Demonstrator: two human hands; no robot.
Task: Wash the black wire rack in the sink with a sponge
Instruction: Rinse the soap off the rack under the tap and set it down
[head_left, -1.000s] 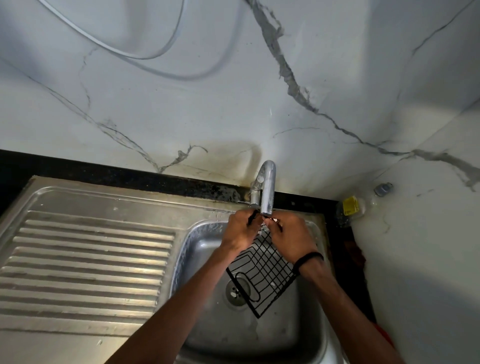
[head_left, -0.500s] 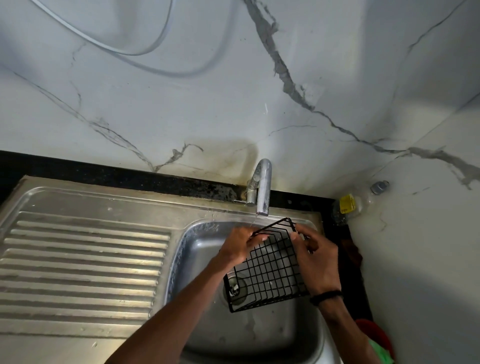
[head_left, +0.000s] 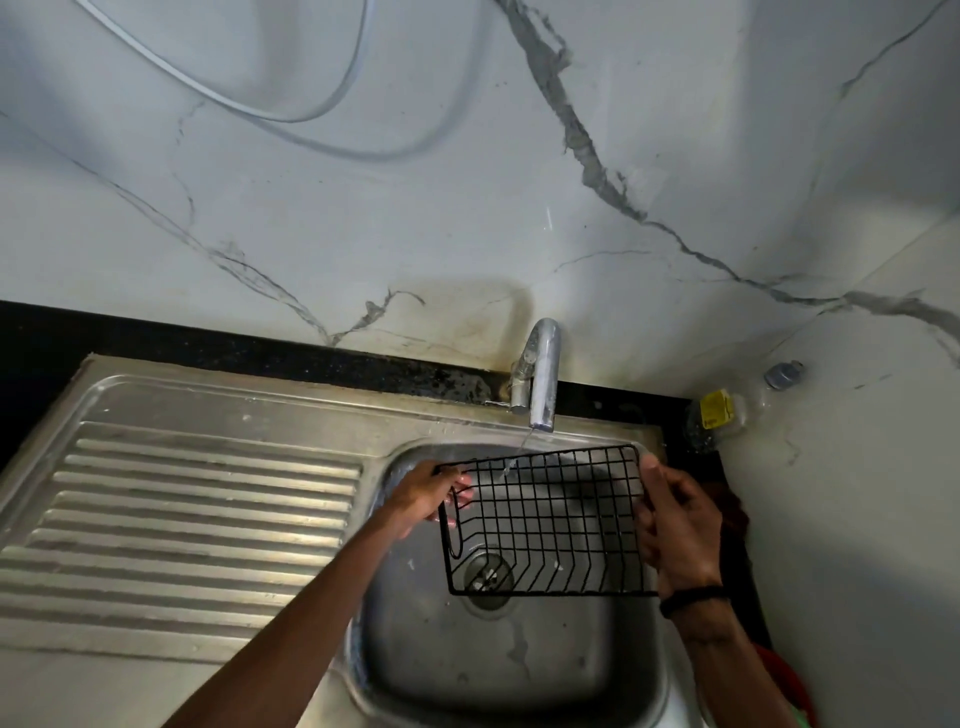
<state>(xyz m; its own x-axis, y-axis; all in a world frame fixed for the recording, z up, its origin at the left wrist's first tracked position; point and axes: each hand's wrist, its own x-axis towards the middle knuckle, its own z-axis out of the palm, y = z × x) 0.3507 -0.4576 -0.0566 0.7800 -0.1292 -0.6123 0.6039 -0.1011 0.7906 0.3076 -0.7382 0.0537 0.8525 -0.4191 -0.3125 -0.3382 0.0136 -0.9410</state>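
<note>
Rack (head_left: 545, 519) was held flat over the sink (head_left: 519, 665) beneath the tap (head_left: 543, 384) — left hand (head_left: 426, 499) and right hand (head_left: 675, 530) each pinching an end — presumably for rinsing.

Counts from where I stand: 1 black wire rack (head_left: 545, 519), held over 1 steel sink (head_left: 519, 670) with 1 basin and 1 ribbed drainboard (head_left: 197, 519). 1 drain (head_left: 487, 577) in the basin floor. 1 tap (head_left: 540, 379), 1 thin water stream (head_left: 517, 457) off it. 2 hands on the rack: left hand (head_left: 428, 496) at the left edge, right hand (head_left: 675, 525) at the right edge. 1 dark band (head_left: 691, 597) on the right wrist. 1 clear bottle (head_left: 737, 410) with a yellow label in the corner. 1 pale hose (head_left: 234, 98) looped on the wall
</note>
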